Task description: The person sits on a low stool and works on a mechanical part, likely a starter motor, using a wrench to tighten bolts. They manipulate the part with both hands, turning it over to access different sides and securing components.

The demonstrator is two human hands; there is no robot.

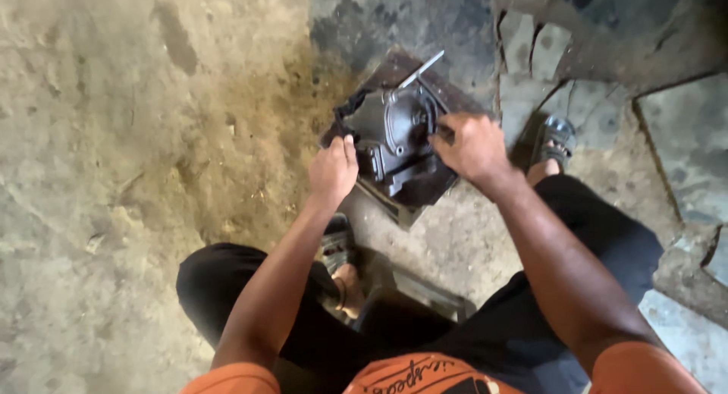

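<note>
We squatted over a dark metal casing (394, 136) that lay on a rusty plate (425, 185) on the floor. Our left hand (332, 170) held the near left edge of the casing, with the fingers curled tight together and the thumb up against its side. Our right hand (472, 145) was at the right side of the casing, with the fingers closed around a thin tool (442, 130) whose tip we could not see clearly.

We judged that the tool could slip off the part, because the casing looked oily and only one hand steadied it. The casing could also slide on the plate, since the plate sat tilted over a broken edge of floor.

A thin metal rod (422, 69) stuck out beyond the casing, on its far side. Our right sandal (552, 140) stood just right of the casing, and our left sandal (336, 242) was near below it. Cracked concrete slabs (682, 136) lay further right of the casing. Nothing stood between our hands and the casing.
</note>
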